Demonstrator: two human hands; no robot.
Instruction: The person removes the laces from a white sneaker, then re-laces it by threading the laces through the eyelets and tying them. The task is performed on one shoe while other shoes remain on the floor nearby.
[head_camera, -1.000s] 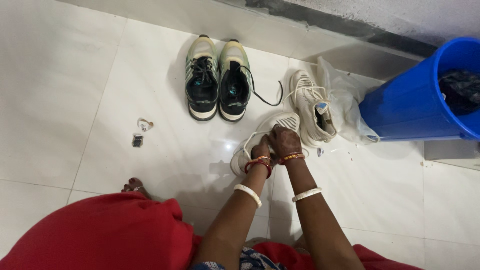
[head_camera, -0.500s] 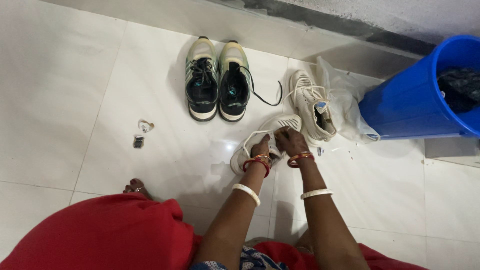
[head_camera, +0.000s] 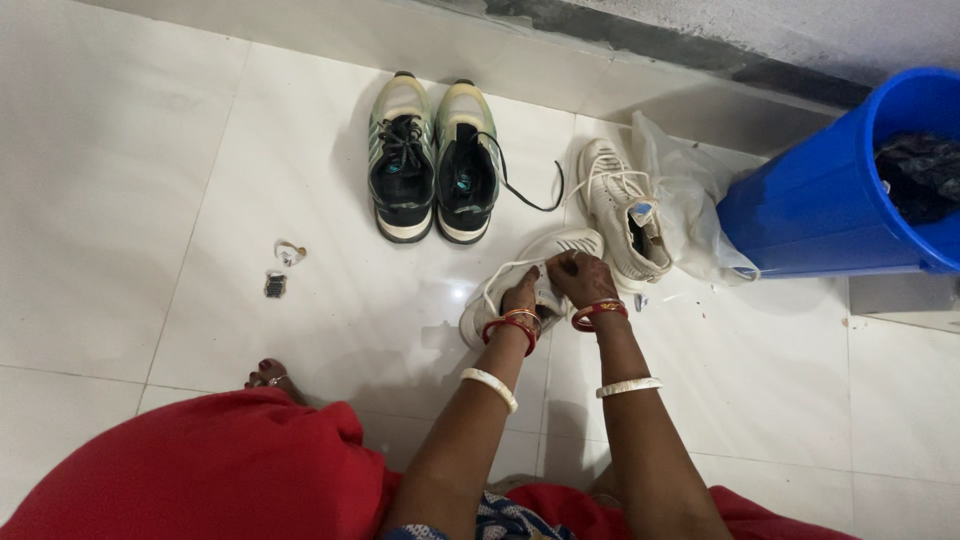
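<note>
At about one o'clock from your hands, a crumpled clear plastic bag (head_camera: 690, 205) lies against the blue bucket (head_camera: 830, 195), and a white shoe (head_camera: 625, 215) with a small blue tag at its tongue rests on the bag's edge. At nine o'clock, well apart, two small scraps (head_camera: 281, 268) sit on the white floor tiles (head_camera: 120, 200): one pale and curled, one dark and squarish. At eleven o'clock a green-and-black pair of shoes (head_camera: 435, 160) stands side by side, one black lace trailing. Both your forearms reach forward, wrists bangled. Your left hand (head_camera: 522, 295) presses down on the white sneaker (head_camera: 535, 275) lying tilted right in front of you; your right hand (head_camera: 583, 278) has its fingers pinched together on its white lace (head_camera: 505, 270), just beside the left.
</note>
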